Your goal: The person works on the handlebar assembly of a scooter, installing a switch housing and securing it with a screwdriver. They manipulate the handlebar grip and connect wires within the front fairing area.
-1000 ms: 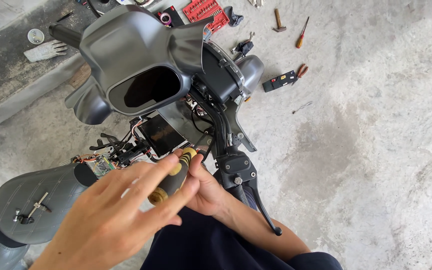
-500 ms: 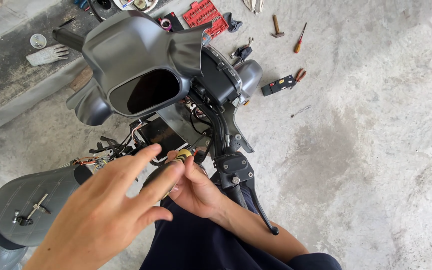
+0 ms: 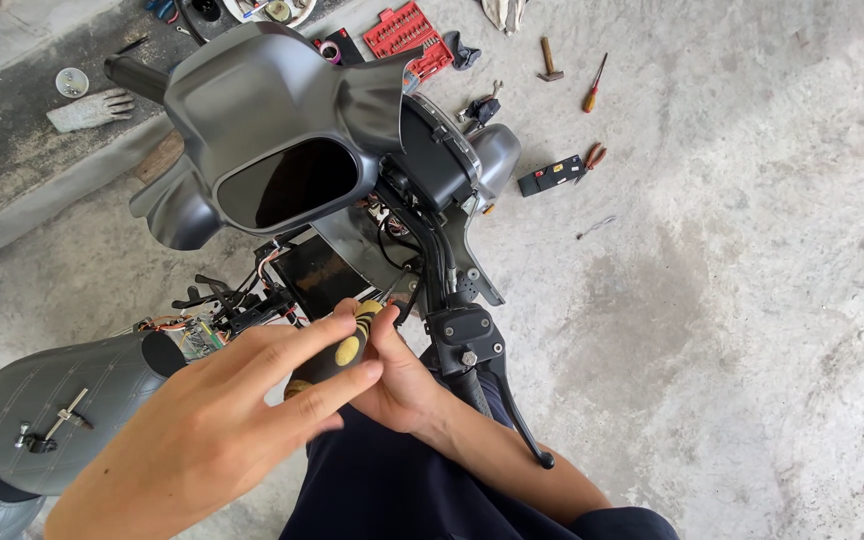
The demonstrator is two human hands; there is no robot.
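Both hands on a screwdriver at a scooter's handlebar.
Left hand and right hand both clasp the black-and-yellow screwdriver beside the brake lever.

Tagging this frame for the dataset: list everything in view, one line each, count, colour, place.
scooter front cover: 1, matt grey, top centre, lifted off the handlebar
brake lever: 1, black, lower centre
seat: 1, grey, lower left, small metal tool on it
exposed wiring: bundle, mixed colours, left of the hands
screwdriver: 1, black and yellow handle, gripped by both hands
socket set case: 1, red, top centre floor
hammer: 1, top floor
loose screwdriver: 1, orange handle, top right floor
glove: 1, pale, top left
left hand: on the handle
right hand: on the handle
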